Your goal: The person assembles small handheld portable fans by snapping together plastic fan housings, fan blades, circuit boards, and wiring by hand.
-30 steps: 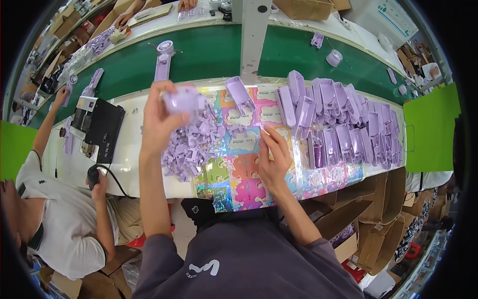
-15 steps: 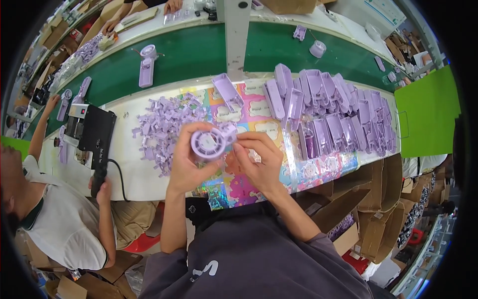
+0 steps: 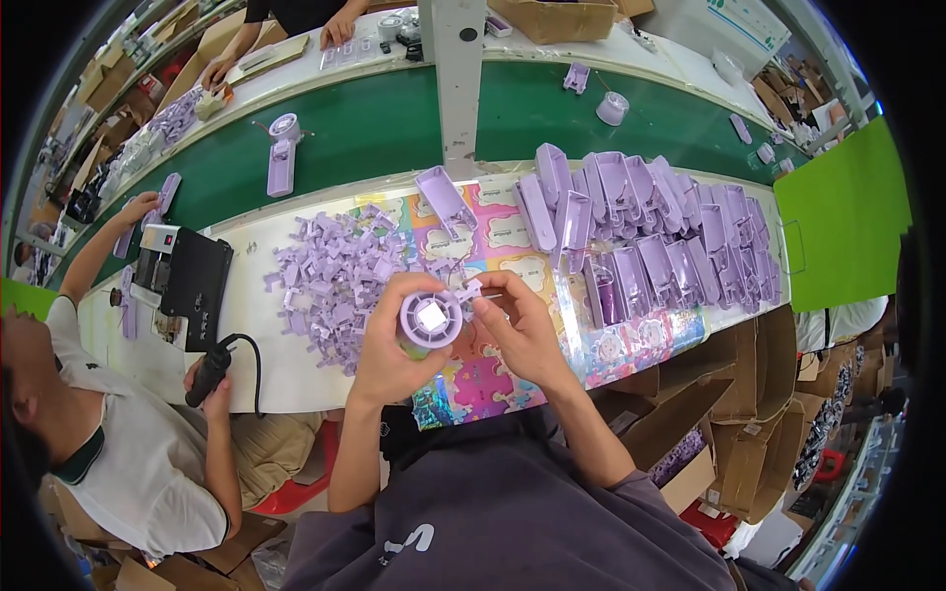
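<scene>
While small lilac parts [image 3: 335, 276] lie heaped on the white worktop [image 3: 286, 386], the left hand [image 3: 379, 345], just right of them, grips a round lilac housing [image 3: 431, 317] above a colourful sheet [image 3: 480, 386]; beside it, the right hand [image 3: 529, 333] pinches a small lilac piece [image 3: 468, 292]; farther right stand rows of hollow lilac shells [image 3: 657, 264].

The left hand [image 3: 390, 343] grips a round lilac housing [image 3: 431, 316] while the right hand [image 3: 520, 331] pinches a small piece [image 3: 471, 290] at its two o'clock.

Behind the white bench [image 3: 296, 384] runs a green belt [image 3: 365, 148]; at the bench's right end, a lime-green panel [image 3: 847, 217].
</scene>
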Motion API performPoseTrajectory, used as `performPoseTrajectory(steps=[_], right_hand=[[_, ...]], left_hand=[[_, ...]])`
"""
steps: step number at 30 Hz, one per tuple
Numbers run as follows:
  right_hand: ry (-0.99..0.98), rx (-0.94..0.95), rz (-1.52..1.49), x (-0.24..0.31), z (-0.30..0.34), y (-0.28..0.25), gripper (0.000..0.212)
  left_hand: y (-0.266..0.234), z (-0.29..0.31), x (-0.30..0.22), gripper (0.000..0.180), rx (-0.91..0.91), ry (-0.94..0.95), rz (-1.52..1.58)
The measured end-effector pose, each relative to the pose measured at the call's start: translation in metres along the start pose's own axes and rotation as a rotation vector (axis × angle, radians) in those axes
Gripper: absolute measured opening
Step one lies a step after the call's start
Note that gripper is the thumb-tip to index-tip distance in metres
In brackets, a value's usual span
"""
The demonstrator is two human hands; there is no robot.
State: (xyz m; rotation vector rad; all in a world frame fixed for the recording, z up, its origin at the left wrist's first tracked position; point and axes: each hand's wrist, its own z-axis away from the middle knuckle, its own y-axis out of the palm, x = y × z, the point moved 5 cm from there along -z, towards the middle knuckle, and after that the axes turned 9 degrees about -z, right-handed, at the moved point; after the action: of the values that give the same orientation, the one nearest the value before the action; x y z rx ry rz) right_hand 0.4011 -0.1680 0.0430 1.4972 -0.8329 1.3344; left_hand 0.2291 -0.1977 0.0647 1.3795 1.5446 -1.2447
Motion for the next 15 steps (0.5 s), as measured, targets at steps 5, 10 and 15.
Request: performPoseTrajectory(steps=[5, 10, 15], right_hand=[[0.131, -0.006, -0.056, -0.009, 0.0, -0.004, 0.023], [0.251, 0.032, -0.254, -0.008, -0.002, -0.009, 0.023], [0.201, 0.048, -0.237, -0.004, 0.001, -0.016, 0.024]], left_hand=[[0.005, 0.001, -0.014, 0.059, 0.007, 0.098, -0.215], [0.01, -0.001, -0.03, 0.059, 0.075, 0.261, -0.362], [0.011, 0.003, -0.031, 0.052, 0.039, 0.233, -0.189]])
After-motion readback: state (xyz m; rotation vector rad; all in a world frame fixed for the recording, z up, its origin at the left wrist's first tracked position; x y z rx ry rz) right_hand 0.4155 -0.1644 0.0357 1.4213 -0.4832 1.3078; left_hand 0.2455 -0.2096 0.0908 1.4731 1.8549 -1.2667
